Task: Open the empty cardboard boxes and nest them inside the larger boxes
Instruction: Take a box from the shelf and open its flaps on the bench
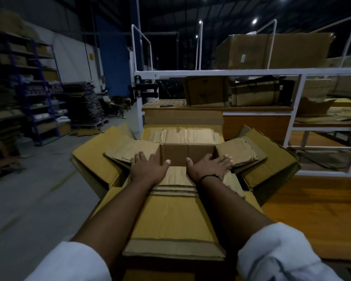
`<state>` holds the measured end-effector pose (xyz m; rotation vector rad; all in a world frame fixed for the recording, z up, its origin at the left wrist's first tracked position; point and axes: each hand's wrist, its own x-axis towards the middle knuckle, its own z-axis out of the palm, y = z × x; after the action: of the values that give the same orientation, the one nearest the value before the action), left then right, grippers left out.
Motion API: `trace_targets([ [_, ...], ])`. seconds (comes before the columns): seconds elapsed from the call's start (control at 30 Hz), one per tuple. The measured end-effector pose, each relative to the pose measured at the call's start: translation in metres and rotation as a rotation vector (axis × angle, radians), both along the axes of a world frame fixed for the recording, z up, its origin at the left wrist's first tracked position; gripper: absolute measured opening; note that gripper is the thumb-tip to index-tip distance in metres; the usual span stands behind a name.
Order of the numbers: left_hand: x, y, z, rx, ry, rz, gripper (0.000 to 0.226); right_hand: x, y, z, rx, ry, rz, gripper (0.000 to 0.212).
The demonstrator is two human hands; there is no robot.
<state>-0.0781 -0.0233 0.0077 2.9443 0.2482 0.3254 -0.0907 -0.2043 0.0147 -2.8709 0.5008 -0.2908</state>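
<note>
Left hand, right hand: grips wide, flat, holding nothing, at eight and four o'clock of the small box. An uneven push could wedge it crooked.

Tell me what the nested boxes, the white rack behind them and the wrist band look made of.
Nested boxes: corrugated cardboard, matte brown, with creased flaps and layered cut edges. White rack: probably painted metal tubing, smooth with a slight sheen. Wrist band: thin, black, perhaps cord or rubber; too small to tell.
</note>
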Motion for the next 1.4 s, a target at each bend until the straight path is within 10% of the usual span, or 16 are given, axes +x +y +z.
trace_targets([
  [0.87, -0.018, 0.018, -0.011, -0.015, 0.031, -0.203, 0.073, -0.038, -0.034, -0.008, -0.289, 0.048, 0.830, 0.099],
  [1.4, -0.081, 0.020, -0.001, 0.028, 0.248, -0.171, 0.074, -0.085, -0.016, -0.002, -0.183, 0.141, 0.699, 0.073],
])
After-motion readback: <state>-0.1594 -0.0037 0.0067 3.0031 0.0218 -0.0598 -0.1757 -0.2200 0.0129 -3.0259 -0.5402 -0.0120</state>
